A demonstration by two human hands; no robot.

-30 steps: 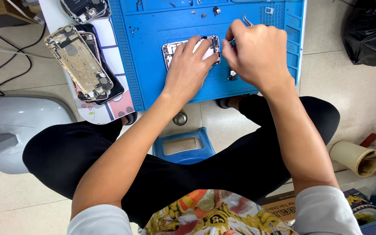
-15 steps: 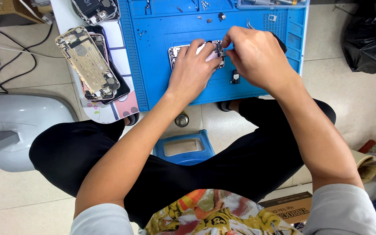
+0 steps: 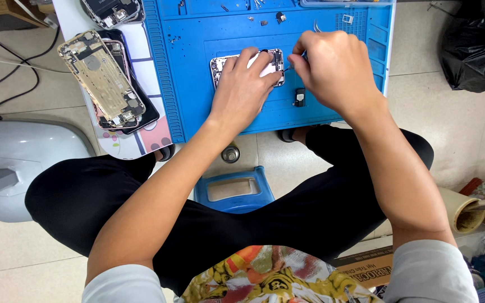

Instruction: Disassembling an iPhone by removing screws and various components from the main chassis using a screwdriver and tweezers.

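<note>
An opened phone body (image 3: 220,64) lies flat on the blue repair mat (image 3: 186,67). My left hand (image 3: 242,92) rests on top of it, fingers pressing it down. My right hand (image 3: 335,70) is closed around thin metal tweezers (image 3: 315,26), their tip touching the phone's right end near my left fingertips. A small dark part (image 3: 299,97) lies on the mat just below my right hand. Most of the phone is hidden under my left hand.
A gold phone housing (image 3: 99,76) lies stacked on dark phones at the mat's left. Another opened phone (image 3: 112,11) sits at the top. Small screws and parts (image 3: 265,19) dot the mat's far edge. A black bag (image 3: 478,45) lies right, a blue stool (image 3: 234,188) below.
The view has shifted, so the mat sits lower in frame. My right hand has closed in on the phone's right end with the tweezers; my left hand stays on the phone.
</note>
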